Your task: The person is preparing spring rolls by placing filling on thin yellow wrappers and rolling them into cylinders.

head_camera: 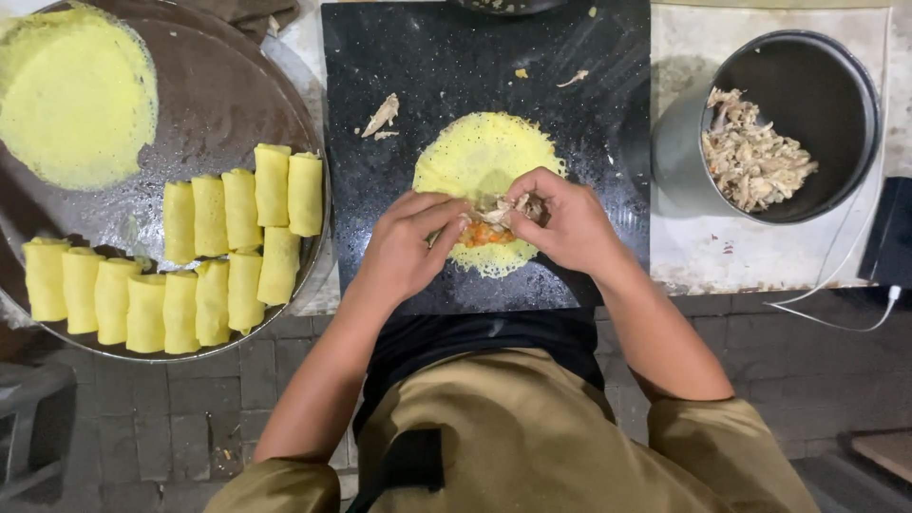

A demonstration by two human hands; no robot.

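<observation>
Head view: both hands, left hand (407, 249) and right hand (562, 223), pinch the filling (487, 228) between them; yellow lacy crepe (480, 157) extends toward twelve o'clock; its near edge seems half-hidden.

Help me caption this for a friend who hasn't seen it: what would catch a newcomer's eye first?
First, the bright yellow lacy crepe in the middle of the black board, where the left hand and the right hand pinch shredded and orange filling onto it. Next, the rows of yellow rolls on the round tray at the left. At the right, a dark pot holds shredded meat.
</observation>
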